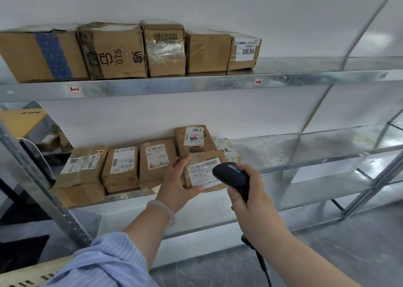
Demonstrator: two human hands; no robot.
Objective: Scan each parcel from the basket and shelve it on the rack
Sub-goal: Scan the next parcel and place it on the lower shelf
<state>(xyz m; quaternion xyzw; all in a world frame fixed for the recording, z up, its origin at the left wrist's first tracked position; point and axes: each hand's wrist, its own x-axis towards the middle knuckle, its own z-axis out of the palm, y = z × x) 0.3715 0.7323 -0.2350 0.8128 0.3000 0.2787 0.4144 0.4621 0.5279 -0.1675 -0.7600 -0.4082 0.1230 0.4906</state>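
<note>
My left hand (177,183) holds a small brown cardboard parcel (204,171) by its left side, at the front edge of the middle shelf of the metal rack (283,166). The parcel's white barcode label faces up. My right hand (248,188) grips a black handheld scanner (232,176), whose head points at that label from the right and overlaps the parcel's right edge. The scanner's cable hangs down below my wrist. The basket is not clearly in view.
Several labelled parcels (122,166) lie on the middle shelf to the left and behind the held one. Larger cartons (113,51) line the top shelf (196,83). The right half of both shelves is bare metal. A rack upright (43,186) stands at left.
</note>
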